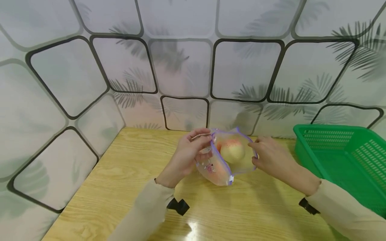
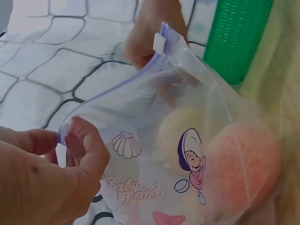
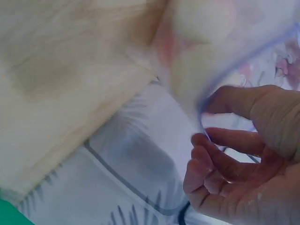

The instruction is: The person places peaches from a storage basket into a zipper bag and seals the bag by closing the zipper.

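Note:
A clear zip bag (image 1: 212, 172) with a purple zip edge and cartoon print stands on the wooden table, its mouth spread wide. Inside it lie peaches, one yellow and red peach (image 1: 233, 152) showing through the mouth and a pinker peach (image 2: 246, 164) behind the print in the left wrist view. My left hand (image 1: 188, 152) pinches the left side of the purple edge between thumb and fingers. On the opposite side, my right hand (image 1: 271, 157) pinches the edge with thumb and index finger, as the right wrist view shows. A white slider (image 2: 159, 43) sits at one end of the zip.
A green plastic basket (image 1: 313, 160) stands at the right of the wooden table (image 1: 144, 154), close to my right forearm. Behind the table rises a backdrop (image 1: 187, 73) printed with rounded frames and leaves, which also runs along the left side.

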The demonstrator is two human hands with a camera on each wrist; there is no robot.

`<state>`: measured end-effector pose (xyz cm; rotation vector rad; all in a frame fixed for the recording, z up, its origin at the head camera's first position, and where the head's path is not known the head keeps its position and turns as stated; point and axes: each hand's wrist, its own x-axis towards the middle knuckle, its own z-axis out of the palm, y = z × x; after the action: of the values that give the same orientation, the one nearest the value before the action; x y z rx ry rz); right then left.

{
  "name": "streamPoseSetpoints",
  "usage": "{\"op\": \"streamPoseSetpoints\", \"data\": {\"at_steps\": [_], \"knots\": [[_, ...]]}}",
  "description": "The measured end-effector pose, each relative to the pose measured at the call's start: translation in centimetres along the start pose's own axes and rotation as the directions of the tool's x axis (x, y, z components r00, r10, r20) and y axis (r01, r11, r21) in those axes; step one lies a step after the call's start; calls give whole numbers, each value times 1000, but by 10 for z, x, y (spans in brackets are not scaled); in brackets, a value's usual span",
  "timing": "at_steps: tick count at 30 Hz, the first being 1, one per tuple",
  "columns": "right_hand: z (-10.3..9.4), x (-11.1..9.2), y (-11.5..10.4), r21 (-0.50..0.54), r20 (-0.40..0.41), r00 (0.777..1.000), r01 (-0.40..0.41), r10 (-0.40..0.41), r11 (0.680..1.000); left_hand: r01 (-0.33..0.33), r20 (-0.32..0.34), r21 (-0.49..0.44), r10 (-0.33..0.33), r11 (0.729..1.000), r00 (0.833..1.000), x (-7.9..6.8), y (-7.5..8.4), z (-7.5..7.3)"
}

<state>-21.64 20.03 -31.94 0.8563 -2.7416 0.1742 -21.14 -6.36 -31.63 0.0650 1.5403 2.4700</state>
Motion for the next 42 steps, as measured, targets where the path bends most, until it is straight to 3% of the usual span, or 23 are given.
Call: {"op": "streamPoseSetpoints", "data": {"at_steps": [4,8,11,14,18,22,25,28,33,42], "knots": [[10,-5,0,-35,32,998,47,-45,998,72,12,18,-72,997,997,-1,-11,-2],[17,-12,-1,-31,-41,996,79,-81,996,78,32,-3,-78,997,996,-1,-16,-6],[18,-14,-3,-95,-82,986,135,-143,986,77,48,-18,-76,997,996,0,-17,-8],[18,-13,-5,-178,-37,986,155,-164,972,85,56,-24,-84,996,995,-1,-17,-8],[22,-12,-3,-235,85,989,141,-124,962,88,64,-24,-87,996,994,-1,-20,-7],[30,-16,2,-231,168,976,172,-135,958,98,67,-9,-97,995,993,-3,-24,-7],[32,-18,4,-184,170,978,149,-118,972,101,69,7,-101,995,993,-3,-26,-8],[27,-21,5,-112,155,984,107,-89,988,94,71,10,-94,996,993,-4,-26,-8],[6,-27,4,-38,111,988,108,-103,993,94,89,4,-94,996,992,-5,-27,-12],[-36,-51,18,-114,-50,988,141,-147,983,96,97,6,-96,995,991,-8,-27,-14]]}}
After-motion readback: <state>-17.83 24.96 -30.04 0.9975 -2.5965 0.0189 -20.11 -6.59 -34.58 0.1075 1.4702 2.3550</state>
